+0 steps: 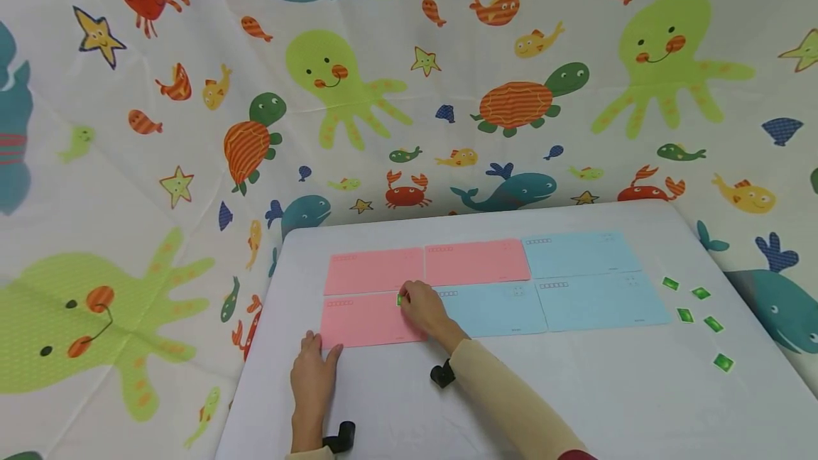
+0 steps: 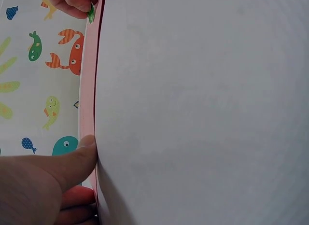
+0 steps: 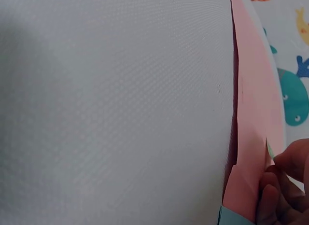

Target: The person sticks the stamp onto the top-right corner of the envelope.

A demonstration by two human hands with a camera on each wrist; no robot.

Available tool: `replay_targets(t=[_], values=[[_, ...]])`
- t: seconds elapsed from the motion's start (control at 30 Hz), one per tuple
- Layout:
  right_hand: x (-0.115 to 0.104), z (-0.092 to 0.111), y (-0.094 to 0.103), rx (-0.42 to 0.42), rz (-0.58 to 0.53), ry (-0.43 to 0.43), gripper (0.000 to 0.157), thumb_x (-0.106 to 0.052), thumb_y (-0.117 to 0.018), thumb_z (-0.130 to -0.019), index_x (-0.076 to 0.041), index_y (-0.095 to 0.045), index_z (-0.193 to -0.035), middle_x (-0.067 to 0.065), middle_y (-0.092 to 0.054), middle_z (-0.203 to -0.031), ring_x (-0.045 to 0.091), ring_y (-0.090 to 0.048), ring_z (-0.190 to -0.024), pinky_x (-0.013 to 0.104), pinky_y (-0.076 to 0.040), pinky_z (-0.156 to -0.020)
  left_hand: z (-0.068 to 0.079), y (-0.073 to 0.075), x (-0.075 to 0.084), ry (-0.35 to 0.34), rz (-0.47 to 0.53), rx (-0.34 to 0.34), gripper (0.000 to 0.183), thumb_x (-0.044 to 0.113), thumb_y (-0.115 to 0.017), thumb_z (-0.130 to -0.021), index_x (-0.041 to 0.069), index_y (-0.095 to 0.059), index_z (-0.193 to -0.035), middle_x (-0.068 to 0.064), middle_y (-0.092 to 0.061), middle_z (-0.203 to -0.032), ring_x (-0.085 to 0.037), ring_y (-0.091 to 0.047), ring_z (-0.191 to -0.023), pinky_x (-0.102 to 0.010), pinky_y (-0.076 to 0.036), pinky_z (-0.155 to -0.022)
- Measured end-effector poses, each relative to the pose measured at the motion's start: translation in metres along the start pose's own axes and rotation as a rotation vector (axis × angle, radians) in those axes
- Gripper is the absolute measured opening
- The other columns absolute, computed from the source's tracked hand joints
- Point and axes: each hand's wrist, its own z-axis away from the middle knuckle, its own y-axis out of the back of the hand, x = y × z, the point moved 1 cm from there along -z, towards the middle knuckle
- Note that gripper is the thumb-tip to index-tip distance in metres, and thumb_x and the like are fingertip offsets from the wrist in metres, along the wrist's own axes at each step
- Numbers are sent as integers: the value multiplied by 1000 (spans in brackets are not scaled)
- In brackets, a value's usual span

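My right hand (image 1: 427,309) pinches a small green stamp (image 1: 399,299) at the upper right corner of the front pink envelope (image 1: 367,325). In the left wrist view that stamp (image 2: 91,13) stands tilted between the fingertips, just over the pink paper. The right wrist view shows the stamp (image 3: 270,150) as a pale sliver by the thumb. With fingers extended, my left hand (image 1: 313,375) rests at the same envelope's lower left corner; its thumb lies on the near edge. Whether the stamp touches the paper I cannot tell.
Two more pink envelopes (image 1: 373,272) lie behind, and three blue envelopes (image 1: 601,302) lie to the right, edges meeting or overlapping. Several loose green stamps (image 1: 712,324) are scattered at the right side of the white table (image 1: 396,403). A sea-animal cloth (image 1: 447,148) hangs behind.
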Motion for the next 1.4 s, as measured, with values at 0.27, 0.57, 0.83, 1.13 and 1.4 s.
replay_targets(t=[0.27,0.57,0.83,1.13,1.4], values=[[-1,1,-2,3,47,13,14,-7,-60,-94,-5,-73,-97,5,-66,-90,15,-61,-79,26,-54,-70,-2,-1,-1,6,-5,-8,62,24,-71,-93,-15,-50,-138,-35,-41,-149,-51,-39,-140,-63,-36,-112],[-1,1,-3,13,108,47,15,-11,-60,-97,-6,-75,-99,5,-66,-90,17,-64,-80,27,-55,-69,-1,-1,0,9,-5,-10,62,25,-70,-94,-14,-50,-138,-34,-40,-149,-52,-39,-140,-63,-35,-112],[0,2,-3,26,144,93,15,-11,-61,-98,-6,-76,-98,5,-62,-89,16,-65,-74,24,-56,-66,-2,-2,1,-7,-8,21,61,23,-72,-92,-14,-52,-136,-35,-43,-147,-52,-41,-139,-64,-37,-111],[5,3,-4,16,127,100,16,-10,-61,-98,-6,-76,-104,4,-59,-94,16,-66,-80,25,-57,-72,-1,-3,0,-5,-13,25,61,24,-71,-93,-14,-52,-136,-35,-43,-148,-51,-41,-139,-63,-38,-111],[8,7,-1,-31,76,98,16,-8,-61,-97,-5,-73,-108,4,-57,-97,15,-62,-82,26,-56,-75,2,-3,1,-6,-11,28,61,24,-71,-93,-14,-52,-137,-34,-43,-148,-51,-41,-139,-63,-37,-111]])
